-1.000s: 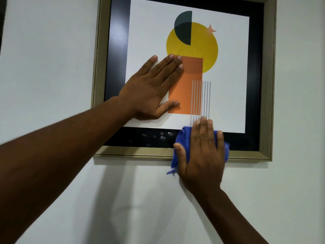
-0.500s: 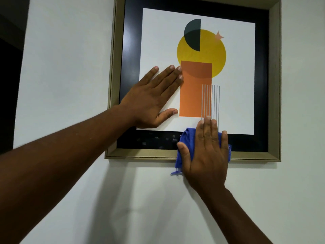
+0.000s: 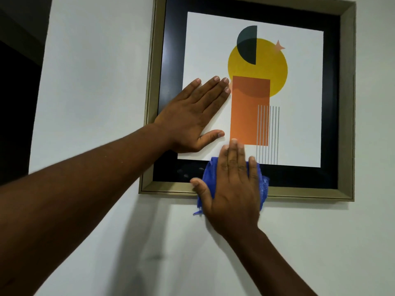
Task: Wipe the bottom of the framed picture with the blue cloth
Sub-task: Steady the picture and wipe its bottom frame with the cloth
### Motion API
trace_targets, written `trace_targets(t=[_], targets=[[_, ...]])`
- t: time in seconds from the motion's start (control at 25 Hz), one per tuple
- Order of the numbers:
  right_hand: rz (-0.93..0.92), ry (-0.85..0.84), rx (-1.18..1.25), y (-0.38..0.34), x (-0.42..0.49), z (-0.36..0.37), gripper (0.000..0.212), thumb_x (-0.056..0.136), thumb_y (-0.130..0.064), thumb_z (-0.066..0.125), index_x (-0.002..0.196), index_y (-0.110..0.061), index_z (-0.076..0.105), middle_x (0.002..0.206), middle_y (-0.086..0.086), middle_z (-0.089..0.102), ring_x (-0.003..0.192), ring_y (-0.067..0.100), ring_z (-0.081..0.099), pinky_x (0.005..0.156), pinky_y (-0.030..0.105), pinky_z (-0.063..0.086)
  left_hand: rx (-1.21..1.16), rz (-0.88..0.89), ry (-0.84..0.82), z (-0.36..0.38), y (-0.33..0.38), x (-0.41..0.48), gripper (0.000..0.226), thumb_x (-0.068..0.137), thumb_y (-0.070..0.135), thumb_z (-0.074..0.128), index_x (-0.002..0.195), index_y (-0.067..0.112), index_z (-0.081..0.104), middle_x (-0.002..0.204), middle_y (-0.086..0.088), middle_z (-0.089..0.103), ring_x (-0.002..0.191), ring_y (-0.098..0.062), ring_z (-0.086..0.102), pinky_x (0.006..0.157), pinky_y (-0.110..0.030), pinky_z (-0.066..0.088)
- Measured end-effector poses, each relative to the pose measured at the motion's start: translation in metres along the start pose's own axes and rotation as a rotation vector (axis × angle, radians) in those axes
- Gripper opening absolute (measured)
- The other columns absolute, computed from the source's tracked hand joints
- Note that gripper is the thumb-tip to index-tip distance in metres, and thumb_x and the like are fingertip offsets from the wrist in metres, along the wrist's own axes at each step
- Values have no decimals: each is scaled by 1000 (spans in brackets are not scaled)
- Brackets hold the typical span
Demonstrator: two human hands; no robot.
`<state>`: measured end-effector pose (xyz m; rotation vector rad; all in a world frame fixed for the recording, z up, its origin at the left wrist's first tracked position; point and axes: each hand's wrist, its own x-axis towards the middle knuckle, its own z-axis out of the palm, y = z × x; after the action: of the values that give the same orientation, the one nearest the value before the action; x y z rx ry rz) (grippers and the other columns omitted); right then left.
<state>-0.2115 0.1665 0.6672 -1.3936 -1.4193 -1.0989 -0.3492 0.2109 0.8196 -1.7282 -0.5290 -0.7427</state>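
Hung on a pale wall [image 3: 96, 82]: framed picture [image 3: 346, 103], gold moulding around a black mat and an abstract print. Left hand [image 3: 192, 116] laid flat on the glass, fingers spread and straight, holding nothing; likely there to steady the frame against the wall and stop it swinging under the wiping pressure. Right hand [image 3: 233, 189] also flat, palm pressing the blue cloth [image 3: 264, 186] against the lower black mat and the bottom rail, not closed around it, so the grip is a flat press rather than a pinch. Cloth almost wholly under that palm, bunched, showing only at both sides of the hand and as a loose tail hanging below the frame's lower edge. Positioned left of centre along the bottom, with faint smudges visible just beside it on the mat.
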Motion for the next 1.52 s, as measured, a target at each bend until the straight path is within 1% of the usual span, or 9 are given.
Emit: trace_targets(t=[0.12, 0.32, 0.48, 0.72, 0.96, 1.12, 1.28, 1.4, 1.52], targets=[[-67, -20, -42, 4, -9, 0, 91, 91, -71, 17, 151, -3, 14, 161, 15, 13, 150, 27, 4, 122, 45, 2, -2, 1, -13, -2, -1, 0, 86, 91, 65, 17, 153, 8, -1, 165, -12, 0, 152, -27, -2, 125, -47, 7], [194, 16, 87, -21, 11, -6, 101, 85, -79, 11, 152, -5, 0, 163, 13, -2, 150, 25, -7, 123, 45, 4, 3, 15, -33, -2, -2, 2, 85, 92, 63, 18, 153, 7, -2, 165, -13, -1, 152, -27, -3, 125, -47, 7], [46, -5, 86, -45, -2, -1, 101, 85, -79, 15, 152, -4, 5, 162, 14, 3, 150, 25, -3, 123, 44, 0, -7, 1, -44, -4, -7, 4, 80, 93, 57, 16, 153, 8, -2, 165, -14, -1, 152, -27, -3, 125, -48, 7], [228, -20, 100, -56, 13, -4, 111, 78, -86, 10, 151, -5, -6, 162, 15, -6, 149, 28, -11, 120, 45, -6, -46, -40, -90, -5, -5, 6, 80, 92, 55, 17, 153, 8, -6, 165, -13, -6, 152, -28, -8, 125, -48, 2], [125, -33, 222, -84, 13, -1, 107, 80, -84, 13, 152, -8, -7, 163, 12, -4, 149, 26, -13, 120, 43, -11, -429, -203, -95, -15, 3, 17, 72, 93, 39, 25, 153, 16, -8, 166, -1, -7, 151, -15, -10, 123, -42, -9], [-157, 54, 320, -66, -6, -2, 83, 88, -71, 34, 145, -10, 30, 158, 14, 28, 148, 29, 15, 122, 49, 13, -479, -211, -149, -24, -1, 19, 61, 100, 36, 22, 154, 19, 0, 165, 0, -5, 151, -14, -9, 122, -40, -9], [-325, 313, 316, -51, -12, 10, 43, 88, -57, 52, 100, -16, 54, 104, 10, 68, 101, 25, 61, 94, 42, 53, -466, -250, -198, -26, 8, 20, 67, 94, 46, 18, 154, 20, 2, 165, 1, -9, 151, -14, -13, 122, -42, -11], [-392, 268, 275, -43, -10, 9, 41, 91, -55, 51, 97, -16, 59, 95, 5, 70, 93, 21, 64, 100, 40, 49, -432, -269, -216, -25, 10, 18, 70, 92, 49, 14, 154, 21, -2, 165, 3, -12, 150, -12, -16, 122, -42, -12], [-385, 170, 257, -27, -18, 5, 48, 93, -57, 45, 109, -15, 61, 109, 5, 69, 110, 23, 60, 110, 49, 38, -305, -258, -248, -24, 10, 4, 69, 93, 48, 14, 153, 21, -9, 164, 2, -15, 150, -14, -17, 121, -42, -12]])
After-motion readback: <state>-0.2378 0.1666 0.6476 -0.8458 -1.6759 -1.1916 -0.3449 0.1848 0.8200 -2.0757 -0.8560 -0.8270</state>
